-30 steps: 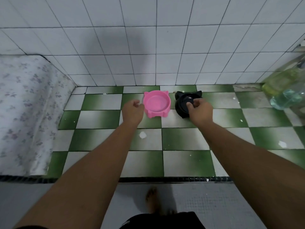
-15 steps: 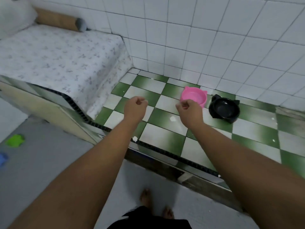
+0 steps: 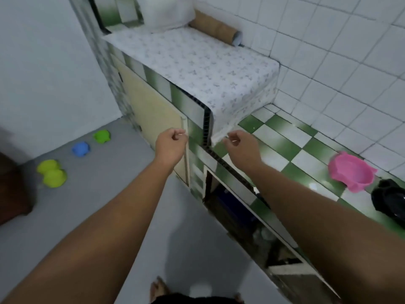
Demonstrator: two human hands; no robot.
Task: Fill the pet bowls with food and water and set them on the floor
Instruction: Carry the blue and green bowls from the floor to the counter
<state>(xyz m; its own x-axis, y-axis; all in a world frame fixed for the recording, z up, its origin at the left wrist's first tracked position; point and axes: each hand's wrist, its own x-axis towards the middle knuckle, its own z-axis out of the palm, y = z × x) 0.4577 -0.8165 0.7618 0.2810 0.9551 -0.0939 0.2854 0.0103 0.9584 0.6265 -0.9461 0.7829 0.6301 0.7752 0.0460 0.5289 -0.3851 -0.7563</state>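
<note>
Pink bowl [image 3: 351,173]: upright on the green-and-white checked counter [image 3: 282,148], far right, near the white tiled wall [image 3: 341,69].
Black bowl [image 3: 389,198]: on the same counter, just beside the pink bowl on its near side, partly cut off by the right edge of the view.
Left hand [image 3: 172,145]: held out in the air in front of the counter's front face, by the pale cupboard door [image 3: 153,115]; fingers curled toward the palm, thumb against the forefinger, nothing in it.
Right hand [image 3: 241,148]: held out over the counter's front edge, just beside the hanging corner of the patterned cloth [image 3: 197,66]; fingers curled in, holding nothing, well apart from both bowls.
Patterned cloth: covers the raised block left of the checked surface; a cardboard tube [image 3: 215,29] lies at its back against the wall.
Grey floor [image 3: 109,194]: carries a green bowl [image 3: 102,136], a blue bowl [image 3: 81,148] and a yellow-green double bowl [image 3: 52,173] in a loose row toward the left wall, well apart from the hands.
Under the counter: an open, dark recess [image 3: 236,218]; its contents are too dim to tell.
Bottom edge: the person's bare feet [image 3: 157,288] on the floor.
</note>
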